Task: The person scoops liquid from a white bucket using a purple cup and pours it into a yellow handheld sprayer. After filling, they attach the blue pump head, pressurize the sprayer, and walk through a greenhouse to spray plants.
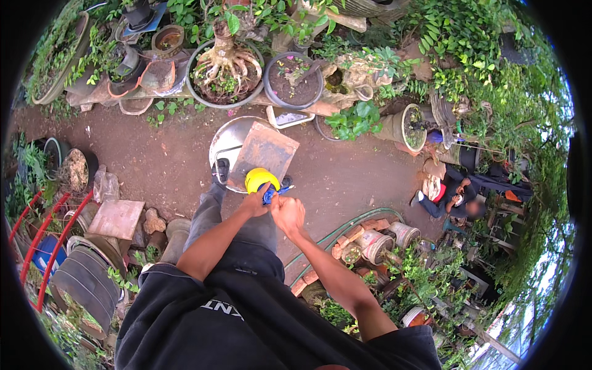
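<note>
Before my body I hold a yellow rounded container (pixel 261 180) with a blue top (pixel 268 195), perhaps a spray bottle. My left hand (pixel 255 203) grips it near the top from the left side. My right hand (pixel 288 213) is closed at the blue top, its fingertips against it. A small blue piece juts out to the right of the fingers. Lower down, a square, stained slab (pixel 273 150) lies across a round metal basin (pixel 226 134) on the ground between my feet. The container hides part of the slab's near edge.
Potted plants line a ledge ahead, including a bonsai with thick roots (pixel 226 64) and a grey pot (pixel 293 83). A green hose (pixel 340 229) curves by bricks and buckets (pixel 377 245) at right. A person (pixel 455 196) sits farther right. Red metal bars (pixel 55 222) stand at left.
</note>
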The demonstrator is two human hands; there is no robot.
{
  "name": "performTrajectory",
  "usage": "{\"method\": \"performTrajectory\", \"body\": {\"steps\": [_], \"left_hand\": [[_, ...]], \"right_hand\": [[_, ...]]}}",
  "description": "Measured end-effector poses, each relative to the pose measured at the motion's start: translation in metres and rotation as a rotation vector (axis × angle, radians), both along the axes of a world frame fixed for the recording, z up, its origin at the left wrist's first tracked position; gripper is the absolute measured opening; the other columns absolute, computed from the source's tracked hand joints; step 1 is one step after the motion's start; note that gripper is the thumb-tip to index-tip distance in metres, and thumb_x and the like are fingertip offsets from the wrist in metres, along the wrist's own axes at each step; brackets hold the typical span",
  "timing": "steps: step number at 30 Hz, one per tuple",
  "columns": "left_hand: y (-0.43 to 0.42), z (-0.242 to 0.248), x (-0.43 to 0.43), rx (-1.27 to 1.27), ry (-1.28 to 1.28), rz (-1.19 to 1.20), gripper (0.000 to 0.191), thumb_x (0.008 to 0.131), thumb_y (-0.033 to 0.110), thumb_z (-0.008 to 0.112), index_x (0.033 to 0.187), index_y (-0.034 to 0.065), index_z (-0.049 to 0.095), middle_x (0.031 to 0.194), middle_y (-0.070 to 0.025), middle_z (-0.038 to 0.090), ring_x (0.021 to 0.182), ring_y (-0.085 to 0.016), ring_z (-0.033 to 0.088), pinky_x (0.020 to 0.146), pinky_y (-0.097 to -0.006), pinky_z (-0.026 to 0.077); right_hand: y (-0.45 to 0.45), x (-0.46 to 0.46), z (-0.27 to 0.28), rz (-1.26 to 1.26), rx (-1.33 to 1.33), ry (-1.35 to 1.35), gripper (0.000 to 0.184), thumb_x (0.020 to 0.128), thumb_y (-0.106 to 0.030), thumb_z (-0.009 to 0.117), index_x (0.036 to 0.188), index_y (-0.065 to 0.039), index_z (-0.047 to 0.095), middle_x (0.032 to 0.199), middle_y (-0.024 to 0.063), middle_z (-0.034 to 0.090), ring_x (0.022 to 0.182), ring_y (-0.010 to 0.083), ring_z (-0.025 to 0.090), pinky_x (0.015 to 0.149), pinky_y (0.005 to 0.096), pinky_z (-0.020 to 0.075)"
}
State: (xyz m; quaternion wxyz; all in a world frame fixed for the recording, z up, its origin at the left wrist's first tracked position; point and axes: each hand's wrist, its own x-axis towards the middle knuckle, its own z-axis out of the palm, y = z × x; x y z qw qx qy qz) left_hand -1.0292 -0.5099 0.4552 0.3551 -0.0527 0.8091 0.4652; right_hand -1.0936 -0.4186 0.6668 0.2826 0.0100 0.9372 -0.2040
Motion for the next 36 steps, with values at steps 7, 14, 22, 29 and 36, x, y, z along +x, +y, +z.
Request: {"method": "performTrajectory", "body": {"steps": [7, 14, 22, 29, 36], "left_hand": [[0.003, -0.021, 0.014, 0.047, 0.044, -0.023, 0.089, 0.079, 0.042, 0.065, 0.153, 0.0175, 0.022, 0.127, -0.0225, 0.057, 0.107, -0.039, 0.062, 0.092, -0.0463, 0.049], [0.000, -0.001, 0.024, 0.012, 0.106, 0.061, 0.072, 0.076, 0.046, 0.066, 0.137, 0.0164, 0.045, 0.106, -0.0222, 0.068, 0.098, -0.041, 0.065, 0.088, -0.0503, 0.051], [-0.004, 0.000, 0.023, -0.023, 0.026, -0.015, 0.064, 0.075, 0.044, 0.066, 0.129, 0.0131, 0.052, 0.098, -0.0231, 0.069, 0.097, -0.041, 0.065, 0.087, -0.0506, 0.051], [0.006, -0.033, 0.020, 0.012, 0.193, 0.024, 0.096, 0.077, 0.043, 0.067, 0.154, 0.0208, 0.014, 0.108, -0.0264, 0.066, 0.099, -0.044, 0.064, 0.091, -0.0507, 0.049], [0.000, 0.008, 0.003, 0.004, -0.020, 0.019, 0.093, 0.082, 0.044, 0.063, 0.155, 0.0222, 0.011, 0.108, -0.0291, 0.065, 0.100, -0.044, 0.064, 0.092, -0.0517, 0.048]], "right_hand": [[-0.006, 0.009, -0.060, 0.073, -0.013, 0.186, 0.045, 0.091, -0.033, 0.052, 0.058, -0.005, 0.063, 0.061, 0.0233, 0.060, 0.058, 0.0447, 0.061, 0.060, 0.0529, 0.0492], [-0.005, 0.019, -0.112, 0.191, 0.024, 0.311, 0.041, 0.088, -0.028, 0.055, 0.057, -0.005, 0.068, 0.059, 0.0224, 0.063, 0.053, 0.0403, 0.064, 0.057, 0.0492, 0.0545], [-0.006, 0.020, -0.133, 0.169, 0.041, 0.270, 0.041, 0.089, -0.028, 0.054, 0.059, -0.005, 0.069, 0.061, 0.0225, 0.064, 0.056, 0.0408, 0.065, 0.060, 0.0499, 0.0552], [-0.008, 0.004, -0.071, 0.033, 0.034, 0.084, 0.044, 0.093, -0.033, 0.049, 0.067, -0.003, 0.069, 0.069, 0.0234, 0.065, 0.069, 0.0441, 0.065, 0.069, 0.0524, 0.0525], [0.000, 0.005, -0.013, -0.004, -0.048, 0.096, 0.046, 0.093, -0.034, 0.051, 0.063, -0.002, 0.064, 0.065, 0.0236, 0.060, 0.062, 0.0445, 0.061, 0.061, 0.0523, 0.0471]]}}
